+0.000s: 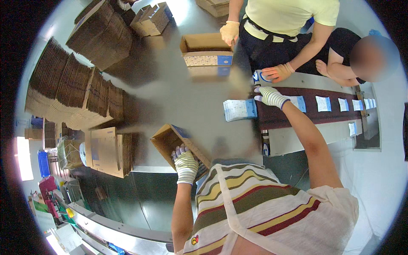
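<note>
grey tabletop (148, 91) fills the middle of the room, with flat cartons (66, 87) stacked along its left side, probably so they stay within reach and leave the middle free for work. on the right, a dark red belt (276, 123) runs up to the table, carrying packs (324, 104) spaced in a row, a spacing that seems meant to let each be picked up alone.

a stack (240, 110) of white and blue packs lies at the table's edge, just beyond the belt's end, presumably gathered there to be easy to lift together. the right hand (270, 97) is over the belt's end, near that stack, fingers loosely apart; nothing shows pinched between them.

near the person's body sits a tilted open box (161, 138), its mouth turned up. the left hand (186, 165) reaches into it, fingers inside, perhaps steadying it; whether they pinch anything cannot be told.

on the far side stands another open box (207, 60). a co-worker's gloved hand (230, 32) touches its right end, likely to keep it in place, while their other hand (277, 73) lies spread at the belt's far edge.
</note>
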A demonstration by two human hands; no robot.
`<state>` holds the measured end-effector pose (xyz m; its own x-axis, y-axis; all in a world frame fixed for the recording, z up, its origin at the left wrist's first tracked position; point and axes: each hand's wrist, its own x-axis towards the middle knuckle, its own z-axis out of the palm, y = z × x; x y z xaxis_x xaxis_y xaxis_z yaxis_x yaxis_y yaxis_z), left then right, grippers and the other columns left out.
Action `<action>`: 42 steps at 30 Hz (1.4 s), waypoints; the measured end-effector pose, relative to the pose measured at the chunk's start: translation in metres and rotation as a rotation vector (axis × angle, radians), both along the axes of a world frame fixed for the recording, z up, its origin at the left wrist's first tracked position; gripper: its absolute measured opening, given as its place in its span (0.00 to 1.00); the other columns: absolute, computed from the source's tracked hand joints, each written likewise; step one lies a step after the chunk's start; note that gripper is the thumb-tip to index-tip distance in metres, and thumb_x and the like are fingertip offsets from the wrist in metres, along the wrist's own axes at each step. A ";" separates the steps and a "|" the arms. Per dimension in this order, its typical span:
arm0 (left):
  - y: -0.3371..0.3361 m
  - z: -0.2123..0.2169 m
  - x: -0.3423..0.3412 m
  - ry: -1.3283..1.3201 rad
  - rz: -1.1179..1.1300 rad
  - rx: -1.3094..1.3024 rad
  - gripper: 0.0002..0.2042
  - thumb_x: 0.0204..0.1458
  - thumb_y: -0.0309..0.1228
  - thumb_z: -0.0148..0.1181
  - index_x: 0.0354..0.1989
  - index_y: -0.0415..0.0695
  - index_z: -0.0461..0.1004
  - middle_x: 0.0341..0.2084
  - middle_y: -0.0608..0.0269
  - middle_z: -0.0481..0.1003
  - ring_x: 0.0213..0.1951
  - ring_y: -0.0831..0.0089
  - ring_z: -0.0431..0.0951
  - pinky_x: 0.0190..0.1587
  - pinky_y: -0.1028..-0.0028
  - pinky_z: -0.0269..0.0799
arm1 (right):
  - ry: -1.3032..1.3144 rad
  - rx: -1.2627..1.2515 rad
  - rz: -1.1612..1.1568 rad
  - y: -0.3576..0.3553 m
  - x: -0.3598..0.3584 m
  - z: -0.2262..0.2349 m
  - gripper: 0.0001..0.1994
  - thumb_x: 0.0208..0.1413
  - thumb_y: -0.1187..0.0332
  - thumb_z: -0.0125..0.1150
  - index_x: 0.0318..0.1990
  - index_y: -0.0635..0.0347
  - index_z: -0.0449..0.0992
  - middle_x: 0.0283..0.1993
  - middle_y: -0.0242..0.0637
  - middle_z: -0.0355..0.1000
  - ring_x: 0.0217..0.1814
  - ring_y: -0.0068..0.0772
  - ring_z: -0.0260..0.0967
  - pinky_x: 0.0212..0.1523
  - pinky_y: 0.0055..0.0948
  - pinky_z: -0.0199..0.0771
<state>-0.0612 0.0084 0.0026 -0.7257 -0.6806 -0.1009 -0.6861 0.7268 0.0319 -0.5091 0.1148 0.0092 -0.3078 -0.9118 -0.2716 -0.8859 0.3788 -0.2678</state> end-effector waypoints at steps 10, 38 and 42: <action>0.003 0.005 -0.005 0.076 0.022 0.023 0.25 0.41 0.35 0.55 0.50 0.36 0.63 0.51 0.50 0.64 0.55 0.53 0.61 0.60 0.52 0.51 | -0.068 0.594 0.318 -0.082 0.095 -0.053 0.20 0.36 0.54 0.63 0.31 0.63 0.79 0.36 0.47 0.76 0.43 0.45 0.73 0.44 0.38 0.71; 0.010 -0.002 -0.013 -0.070 0.084 0.166 0.31 0.47 0.43 0.52 0.59 0.41 0.59 0.57 0.41 0.59 0.60 0.48 0.57 0.62 0.54 0.47 | -0.042 -0.243 0.528 -0.139 0.323 0.020 0.36 0.29 0.59 0.72 0.51 0.57 0.67 0.57 0.45 0.63 0.65 0.40 0.52 0.68 0.44 0.40; 0.025 0.027 0.004 0.040 0.062 0.181 0.28 0.42 0.37 0.57 0.54 0.40 0.63 0.51 0.47 0.66 0.55 0.54 0.64 0.58 0.58 0.56 | -0.322 -0.461 0.509 -0.122 0.304 0.062 0.49 0.26 0.55 0.75 0.59 0.58 0.55 0.59 0.49 0.56 0.64 0.53 0.51 0.64 0.46 0.51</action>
